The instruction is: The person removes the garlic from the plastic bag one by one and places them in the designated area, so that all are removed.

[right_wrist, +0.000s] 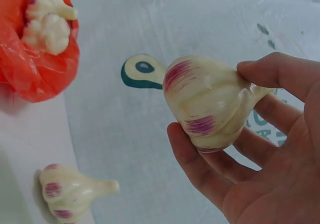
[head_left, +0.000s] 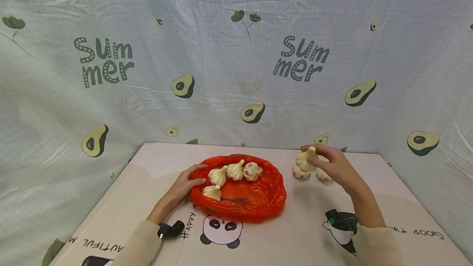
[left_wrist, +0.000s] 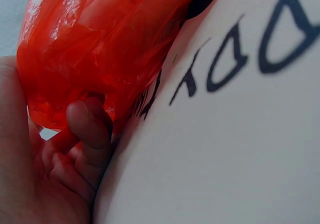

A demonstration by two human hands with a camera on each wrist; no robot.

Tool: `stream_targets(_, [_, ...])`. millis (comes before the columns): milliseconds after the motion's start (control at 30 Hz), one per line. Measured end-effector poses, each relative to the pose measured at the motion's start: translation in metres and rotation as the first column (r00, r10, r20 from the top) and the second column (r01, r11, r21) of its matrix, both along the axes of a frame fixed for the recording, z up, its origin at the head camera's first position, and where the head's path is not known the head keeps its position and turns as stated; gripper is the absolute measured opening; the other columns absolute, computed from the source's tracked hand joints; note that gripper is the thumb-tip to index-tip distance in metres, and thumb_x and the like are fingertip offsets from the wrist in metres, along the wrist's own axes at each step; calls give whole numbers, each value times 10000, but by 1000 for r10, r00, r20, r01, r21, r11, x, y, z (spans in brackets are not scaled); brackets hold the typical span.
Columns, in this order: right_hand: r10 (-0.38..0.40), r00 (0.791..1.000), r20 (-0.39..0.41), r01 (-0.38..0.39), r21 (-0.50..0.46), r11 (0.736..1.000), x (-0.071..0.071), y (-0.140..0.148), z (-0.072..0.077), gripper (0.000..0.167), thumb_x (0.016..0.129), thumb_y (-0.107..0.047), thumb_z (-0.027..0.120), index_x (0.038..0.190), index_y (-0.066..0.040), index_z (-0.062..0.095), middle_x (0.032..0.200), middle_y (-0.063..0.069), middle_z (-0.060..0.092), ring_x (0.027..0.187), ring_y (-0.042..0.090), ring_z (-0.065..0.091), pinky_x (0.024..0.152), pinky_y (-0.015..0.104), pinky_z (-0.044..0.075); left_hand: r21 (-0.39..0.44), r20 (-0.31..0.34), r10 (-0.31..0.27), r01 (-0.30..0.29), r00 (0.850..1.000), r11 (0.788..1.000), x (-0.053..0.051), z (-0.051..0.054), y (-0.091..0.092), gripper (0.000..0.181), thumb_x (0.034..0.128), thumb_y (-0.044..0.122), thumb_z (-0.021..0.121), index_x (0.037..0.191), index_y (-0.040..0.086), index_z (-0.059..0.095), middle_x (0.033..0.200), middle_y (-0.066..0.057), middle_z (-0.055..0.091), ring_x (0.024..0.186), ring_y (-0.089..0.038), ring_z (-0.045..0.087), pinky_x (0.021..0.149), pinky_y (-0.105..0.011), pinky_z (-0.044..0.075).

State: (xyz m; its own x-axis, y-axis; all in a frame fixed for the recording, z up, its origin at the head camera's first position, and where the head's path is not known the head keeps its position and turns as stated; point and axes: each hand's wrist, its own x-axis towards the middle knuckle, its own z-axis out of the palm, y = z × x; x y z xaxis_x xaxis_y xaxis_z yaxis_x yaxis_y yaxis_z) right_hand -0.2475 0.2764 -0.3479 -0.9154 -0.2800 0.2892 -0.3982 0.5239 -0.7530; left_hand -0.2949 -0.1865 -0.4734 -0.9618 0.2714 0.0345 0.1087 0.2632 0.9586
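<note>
A red plastic bag (head_left: 271,202), its mouth spread wide, lies on the table with several garlic bulbs (head_left: 235,170) along its left and far side. My left hand (head_left: 182,183) grips the bag's left rim; in the left wrist view, curled fingers (left_wrist: 87,126) sit against the red plastic. Right of the bag, my right hand (head_left: 334,166) holds a garlic bulb (right_wrist: 207,101) above the table, pinched between thumb and fingers. That bulb is cream with purple streaks. Beneath it, two more garlic bulbs rest on the table, one to the left (head_left: 300,173) and one partly behind the hand (head_left: 323,175).
The pale table (head_left: 295,233) carries printed letters and a panda picture (head_left: 221,231) in front of the bag. A white sheet (head_left: 221,52) with avocado prints hangs behind the table and at both sides.
</note>
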Motion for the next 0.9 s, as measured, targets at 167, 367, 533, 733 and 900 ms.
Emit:
stream_targets(167, [-15,1000,-2,15,-17,1000,1,8,1,345,1045,-243,602,1343,-78,656,1386,154,655,1291,78,490,1082,548,449,2,-1,0,0,1000,1000,0,0,0,515,985,149,606,1492,138,516,1630,-179,387,1461,-427,419,1159,-546,457])
stream_targets(367, [-43,999,6,43,-29,999,0,20,-1,385,1047,-283,602,1361,-63,635,1391,105,655,1285,-24,475,1099,554,439,6,-5,-1,1,1000,1000,0,0,0,511,986,154,607,1489,137,518,1625,-180,394,1453,-424,428,1155,-536,465])
stream_targets(533, [-64,998,-16,64,-33,997,-2,31,-5,381,1054,-270,591,1352,-36,632,1244,-152,671,1118,-51,587,923,195,500,-2,-5,-2,2,1000,1000,0,-1,-1,512,987,149,604,1491,134,516,1627,-182,391,1459,-430,420,1154,-541,464])
stream_targets(733, [-41,999,-15,39,-112,993,-2,40,-8,389,1058,-216,579,1348,41,608,1159,-223,685,1029,-19,658,859,151,547,2,-5,-7,7,1000,1000,0,-1,-1,513,989,140,599,1494,126,512,1624,-190,392,1449,-432,433,1145,-531,476])
stream_targets(900, [-33,999,-30,29,-135,990,-2,48,-8,373,1061,-186,567,1343,57,596,1137,-218,693,998,-9,672,849,151,560,1,-4,-7,7,1000,1000,0,-1,0,514,989,148,599,1495,129,509,1621,-192,395,1443,-431,441,1138,-527,484])
